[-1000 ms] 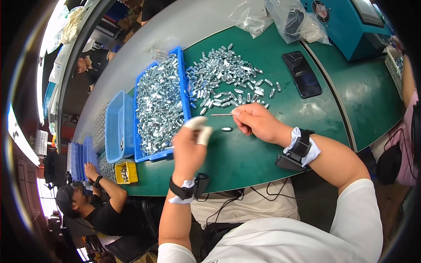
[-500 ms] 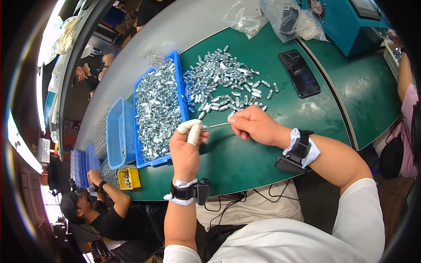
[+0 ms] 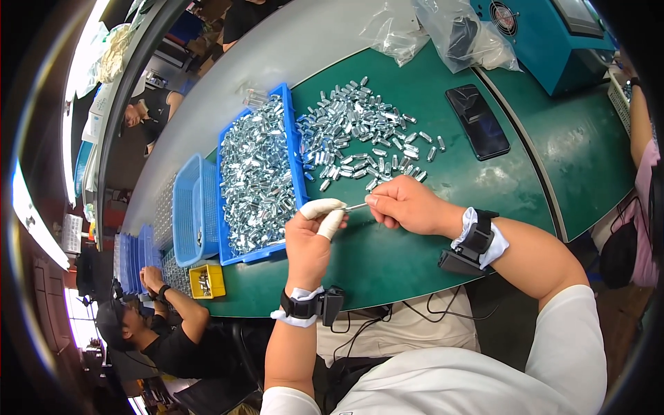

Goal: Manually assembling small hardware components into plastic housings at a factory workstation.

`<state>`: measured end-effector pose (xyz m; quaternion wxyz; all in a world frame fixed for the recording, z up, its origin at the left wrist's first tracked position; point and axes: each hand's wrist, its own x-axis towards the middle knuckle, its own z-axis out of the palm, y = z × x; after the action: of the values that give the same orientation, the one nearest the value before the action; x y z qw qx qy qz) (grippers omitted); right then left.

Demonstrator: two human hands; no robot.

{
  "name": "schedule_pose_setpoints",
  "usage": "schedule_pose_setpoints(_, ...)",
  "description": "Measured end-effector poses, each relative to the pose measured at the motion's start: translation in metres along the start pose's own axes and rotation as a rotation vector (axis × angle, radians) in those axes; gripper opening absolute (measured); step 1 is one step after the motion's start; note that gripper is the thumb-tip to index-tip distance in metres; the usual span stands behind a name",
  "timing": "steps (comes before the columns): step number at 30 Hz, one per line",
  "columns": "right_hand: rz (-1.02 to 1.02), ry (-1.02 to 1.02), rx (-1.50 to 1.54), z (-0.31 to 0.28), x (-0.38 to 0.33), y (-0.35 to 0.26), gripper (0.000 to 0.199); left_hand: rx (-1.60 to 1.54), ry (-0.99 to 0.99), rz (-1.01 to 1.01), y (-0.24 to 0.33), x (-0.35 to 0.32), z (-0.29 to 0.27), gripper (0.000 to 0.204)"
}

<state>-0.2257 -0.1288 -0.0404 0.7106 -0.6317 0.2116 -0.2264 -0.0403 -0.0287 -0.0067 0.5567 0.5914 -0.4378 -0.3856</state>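
My left hand (image 3: pixel 309 238), with white finger covers on thumb and forefinger, pinches a small silver metal part whose shape is mostly hidden by the fingertips. My right hand (image 3: pixel 415 209) is closed on a thin metal rod (image 3: pixel 357 207). From its fingers the rod runs left to the part in my left fingertips; whether it goes inside cannot be made out. Both hands are above the green table mat (image 3: pixel 387 266). Just beyond them lies a loose pile of short silver metal pieces (image 3: pixel 360 121). More such pieces fill a blue tray (image 3: pixel 295 149) left of the pile.
Left of the tray stand a light-blue basket (image 3: pixel 185 221) and a small yellow bin (image 3: pixel 218 280). A black phone (image 3: pixel 478 121) lies right of the pile. Plastic bags (image 3: pixel 467 41) and a teal machine (image 3: pixel 567 59) are farther back. A co-worker (image 3: pixel 149 325) works at the left.
My left hand has shifted right toward my right hand, and less of the rod shows between them. My right hand keeps its hold. The view has shifted slightly.
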Motion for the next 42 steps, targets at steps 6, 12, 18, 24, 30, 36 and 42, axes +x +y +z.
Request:
schedule_pose_setpoints(6, 0.001, -0.004, -0.113, 0.003, -0.003, -0.001, 0.036, -0.056, -0.082, -0.27, -0.004, 0.0, 0.007, 0.008)
schedule_pose_setpoints(12, 0.017, -0.069, -0.076, -0.004, 0.0, 0.003, 0.037, -0.031, -0.093, -0.113, -0.008, -0.006, 0.025, 0.004)
schedule_pose_setpoints(18, 0.052, -0.063, 0.029, -0.004, 0.001, 0.001, 0.038, 0.146, -0.049, 0.104, -0.012, -0.004, 0.029, 0.005)
schedule_pose_setpoints(24, -0.006, -0.017, -0.057, 0.002, -0.005, -0.005, 0.039, 0.406, -0.04, 0.17, -0.008, -0.014, 0.0, 0.01)
schedule_pose_setpoints(30, -0.014, 0.151, 0.235, -0.008, 0.003, 0.006, 0.039, 0.201, 0.515, 0.133, 0.006, 0.001, -0.033, 0.017)
schedule_pose_setpoints(36, -0.03, 0.227, 0.358, -0.005, 0.004, 0.003, 0.038, 0.604, 0.047, 0.271, -0.003, 0.011, 0.017, 0.022)
schedule_pose_setpoints(42, -0.03, 0.241, 0.417, -0.006, 0.003, 0.003, 0.038, 0.937, -0.236, 0.424, -0.01, 0.036, 0.043, 0.024)
